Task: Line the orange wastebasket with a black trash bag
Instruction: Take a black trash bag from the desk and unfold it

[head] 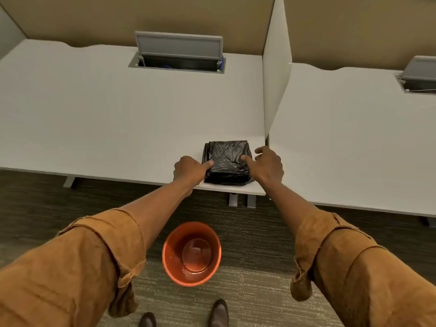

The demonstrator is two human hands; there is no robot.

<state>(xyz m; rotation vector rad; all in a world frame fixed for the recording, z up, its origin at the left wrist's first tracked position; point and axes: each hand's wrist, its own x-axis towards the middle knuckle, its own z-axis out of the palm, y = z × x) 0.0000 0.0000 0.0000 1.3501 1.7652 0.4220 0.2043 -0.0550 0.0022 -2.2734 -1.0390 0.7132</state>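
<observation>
A stack of folded black trash bags [227, 161] lies at the front right corner of the white desk [106, 119]. My left hand [188, 169] grips the stack's left edge, thumb on top. My right hand [267, 165] rests at the right edge with its thumb pressed on the top bag and fingers spread. The round orange wastebasket [191, 253] stands upright and empty on the carpet below, between my forearms.
A white divider panel [277, 74] rises just right of the bags, with a second desk [354, 142] beyond it. An open grey cable hatch [178, 51] sits at the desk's back. Desk legs [241, 200] stand behind the basket. My shoes [219, 313] are near the bottom edge.
</observation>
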